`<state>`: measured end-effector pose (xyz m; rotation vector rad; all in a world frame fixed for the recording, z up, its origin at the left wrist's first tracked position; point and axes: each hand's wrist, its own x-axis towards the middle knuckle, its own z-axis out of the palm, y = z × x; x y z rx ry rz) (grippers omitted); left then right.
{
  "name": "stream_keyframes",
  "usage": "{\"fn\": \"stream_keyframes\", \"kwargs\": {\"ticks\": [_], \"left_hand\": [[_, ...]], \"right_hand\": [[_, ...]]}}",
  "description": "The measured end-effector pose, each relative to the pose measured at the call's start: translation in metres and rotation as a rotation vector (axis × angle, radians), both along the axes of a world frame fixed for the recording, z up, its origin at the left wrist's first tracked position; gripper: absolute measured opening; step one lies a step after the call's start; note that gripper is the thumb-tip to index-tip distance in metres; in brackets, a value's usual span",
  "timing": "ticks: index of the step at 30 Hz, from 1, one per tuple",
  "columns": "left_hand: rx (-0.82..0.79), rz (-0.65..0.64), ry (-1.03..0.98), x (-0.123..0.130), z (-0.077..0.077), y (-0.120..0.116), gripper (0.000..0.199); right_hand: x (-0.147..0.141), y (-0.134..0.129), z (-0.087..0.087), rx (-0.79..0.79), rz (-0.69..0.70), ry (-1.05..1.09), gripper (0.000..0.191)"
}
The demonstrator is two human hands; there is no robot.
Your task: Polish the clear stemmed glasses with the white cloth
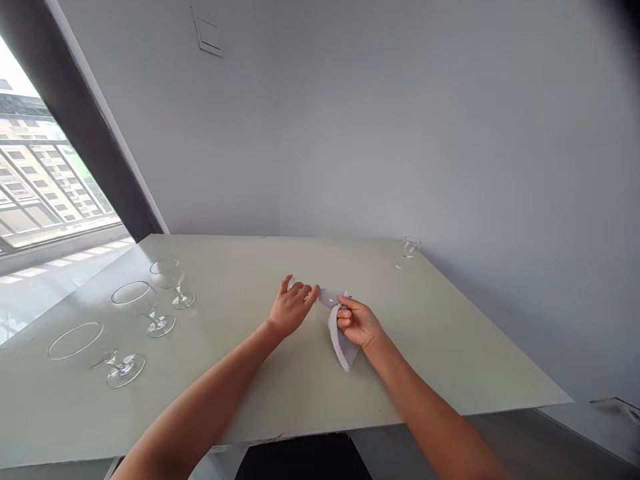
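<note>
My left hand (294, 309) is closed, with one finger sticking out, around what looks like a clear wine glass (329, 298) held sideways above the table. Most of that glass is hidden behind my fingers. On its other end, my right hand (361, 324) pinches a pale, whitish-lilac cloth (342, 345) against it. The loose part of the cloth hangs below my right fingers.
Three clear stemmed glasses stand along the left of the pale table (240, 393): a near one (125, 370), a middle one (161, 325) and a far one (183, 300). Another small glass (409, 251) stands at the far right corner by the wall.
</note>
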<state>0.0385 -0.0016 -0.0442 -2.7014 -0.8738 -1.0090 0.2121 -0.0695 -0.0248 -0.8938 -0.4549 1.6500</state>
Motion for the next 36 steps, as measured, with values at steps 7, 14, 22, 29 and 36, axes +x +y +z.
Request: {"fn": "stream_keyframes", "kwargs": {"ticks": [7, 14, 22, 29, 36], "left_hand": [[-0.411, -0.130, -0.057, -0.011, 0.037, -0.001, 0.029], [-0.956, -0.359, 0.192, -0.028, 0.071, -0.012, 0.026], [-0.366, -0.139, 0.031, -0.032, 0.072, -0.027, 0.024], [-0.892, -0.323, 0.213, -0.048, 0.074, -0.026, 0.035], [-0.141, -0.035, 0.145, -0.031, 0.070, -0.042, 0.022]], "right_hand": [[0.010, -0.027, 0.035, 0.357, 0.279, -0.672, 0.021], [0.012, -0.033, 0.036, 0.406, 0.457, -0.761, 0.023], [-0.006, -0.034, 0.041, 0.252, 0.290, -0.448, 0.025], [-0.007, -0.048, 0.040, 0.423, 0.457, -0.777, 0.023], [-0.015, -0.025, 0.031, 0.098, 0.163, -0.180, 0.023]]}}
